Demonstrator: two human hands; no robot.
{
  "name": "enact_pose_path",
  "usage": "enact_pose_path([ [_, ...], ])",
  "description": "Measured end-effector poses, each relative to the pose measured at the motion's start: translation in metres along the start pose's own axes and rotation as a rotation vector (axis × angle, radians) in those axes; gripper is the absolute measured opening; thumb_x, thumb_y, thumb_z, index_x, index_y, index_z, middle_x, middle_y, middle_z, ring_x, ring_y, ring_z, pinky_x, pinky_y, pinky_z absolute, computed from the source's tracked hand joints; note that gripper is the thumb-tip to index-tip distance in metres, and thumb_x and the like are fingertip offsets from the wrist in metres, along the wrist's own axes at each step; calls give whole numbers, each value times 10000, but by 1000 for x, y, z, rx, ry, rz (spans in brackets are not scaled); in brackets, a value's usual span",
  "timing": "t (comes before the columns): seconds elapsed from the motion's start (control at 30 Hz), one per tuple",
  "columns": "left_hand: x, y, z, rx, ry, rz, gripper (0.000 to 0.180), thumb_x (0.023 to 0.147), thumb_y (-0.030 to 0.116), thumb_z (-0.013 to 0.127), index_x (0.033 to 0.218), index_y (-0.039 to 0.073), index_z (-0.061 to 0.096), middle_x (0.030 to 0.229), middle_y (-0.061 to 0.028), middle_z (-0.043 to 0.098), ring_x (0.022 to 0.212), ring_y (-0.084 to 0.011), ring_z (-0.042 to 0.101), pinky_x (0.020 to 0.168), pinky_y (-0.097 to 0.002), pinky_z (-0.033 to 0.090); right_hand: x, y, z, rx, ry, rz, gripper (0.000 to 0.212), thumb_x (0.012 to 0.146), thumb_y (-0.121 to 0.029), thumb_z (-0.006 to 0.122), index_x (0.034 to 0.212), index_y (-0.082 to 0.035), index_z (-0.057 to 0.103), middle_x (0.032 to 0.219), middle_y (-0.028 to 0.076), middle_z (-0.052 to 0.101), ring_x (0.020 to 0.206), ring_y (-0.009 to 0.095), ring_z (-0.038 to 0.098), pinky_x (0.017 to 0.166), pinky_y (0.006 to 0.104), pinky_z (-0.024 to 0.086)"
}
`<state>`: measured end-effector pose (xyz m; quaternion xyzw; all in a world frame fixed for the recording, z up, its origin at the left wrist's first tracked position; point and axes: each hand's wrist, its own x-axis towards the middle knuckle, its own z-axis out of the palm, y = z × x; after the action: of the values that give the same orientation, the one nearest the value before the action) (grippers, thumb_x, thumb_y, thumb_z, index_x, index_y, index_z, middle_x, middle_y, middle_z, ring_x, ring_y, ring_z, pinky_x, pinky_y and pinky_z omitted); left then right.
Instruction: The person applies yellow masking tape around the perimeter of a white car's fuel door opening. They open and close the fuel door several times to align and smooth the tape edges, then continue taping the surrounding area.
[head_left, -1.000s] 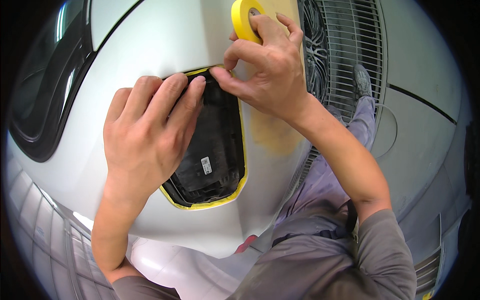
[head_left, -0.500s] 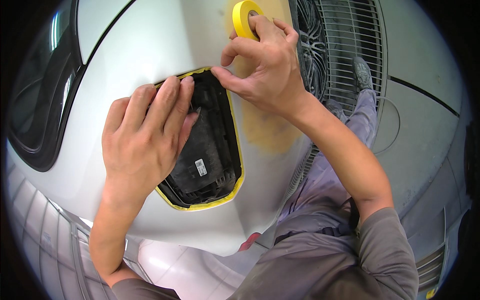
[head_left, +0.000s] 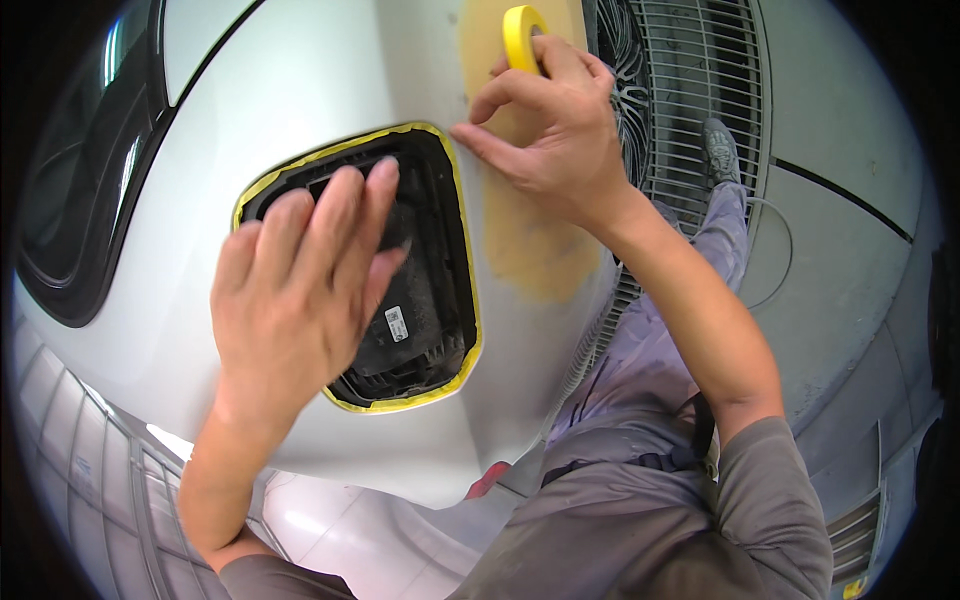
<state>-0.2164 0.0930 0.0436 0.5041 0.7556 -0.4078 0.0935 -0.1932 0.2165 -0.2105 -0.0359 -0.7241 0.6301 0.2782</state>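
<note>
A roll of yellow masking tape [head_left: 519, 38] hangs on the outer fingers of my right hand [head_left: 560, 130]; its thumb and index finger are apart, the thumb tip beside the recess's upper right corner. My left hand [head_left: 290, 285] hovers, slightly blurred, over the black recess [head_left: 430, 250] in a white car body panel [head_left: 330, 70]. Its fingers are stretched out and hold nothing. Yellow tape [head_left: 479, 310] lines the recess's edge; my left hand and wrist hide part of the left side. Inside the recess, a small white label [head_left: 396, 323] sits on a black plastic part.
Sanded yellowish patches [head_left: 540, 260] mark the panel right of the recess. A dark car window [head_left: 85, 170] lies at the far left. A metal floor grate [head_left: 700, 80] and a thin hose [head_left: 790, 250] are on the right, near my shoe [head_left: 720, 150]. A red part [head_left: 488, 480] shows at the panel's lower edge.
My left hand has come off the recess's top edge and drawn back toward me, uncovering the tape there. My right hand has moved slightly right with the tape roll, away from the corner.
</note>
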Motion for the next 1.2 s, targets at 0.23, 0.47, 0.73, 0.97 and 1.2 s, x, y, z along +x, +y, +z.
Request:
enact_pose_path([
  [0.23, -43, 39, -15, -207, 60, 34, 494, 906, 300, 763, 1359, 103, 743, 1222, -16, 673, 955, -177, 601, 759, -324, 421, 9, -22, 12, -151, -59, 103, 275, 741, -333, 939, 859, -162, 760, 1005, 83, 636, 1068, 278, 640, 1108, 506, 353],
  [0.47, -92, 115, -17, -848, -29, -172, 556, 853, 224, 851, 1370, 78, 704, 1186, -76, 664, 932, -264, 613, 765, -393, 448, 28, -29, -37, -2, -25, 146, 246, 798, -245, 935, 919, -91, 787, 1038, 82, 636, 959, 244, 665, 848, 348, 538],
  [0.73, -107, 200, 2, -1247, -22, -258, 451, 902, 231, 821, 1302, 52, 717, 1140, -83, 677, 920, -272, 624, 765, -396, 472, 6, -28, -8, -233, -121, 39, 150, 785, -266, 909, 881, -169, 846, 1029, 46, 642, 981, 244, 649, 1031, 475, 399],
  [0.97, -104, 217, 7, -1320, 4, -305, 446, 898, 238, 821, 1290, 49, 723, 1131, -81, 690, 928, -265, 631, 767, -394, 478, 15, -19, -3, -91, -139, 139, 130, 761, -281, 897, 815, -182, 831, 1011, 47, 625, 996, 234, 616, 1095, 533, 320],
  [1.2, -94, 223, 13, -1362, 37, -320, 445, 891, 232, 827, 1284, 48, 725, 1114, -77, 692, 913, -258, 634, 767, -386, 485, 22, -22, 0, -27, -122, 231, 126, 722, -262, 877, 789, -168, 828, 1014, 52, 605, 990, 233, 600, 1090, 482, 310],
])
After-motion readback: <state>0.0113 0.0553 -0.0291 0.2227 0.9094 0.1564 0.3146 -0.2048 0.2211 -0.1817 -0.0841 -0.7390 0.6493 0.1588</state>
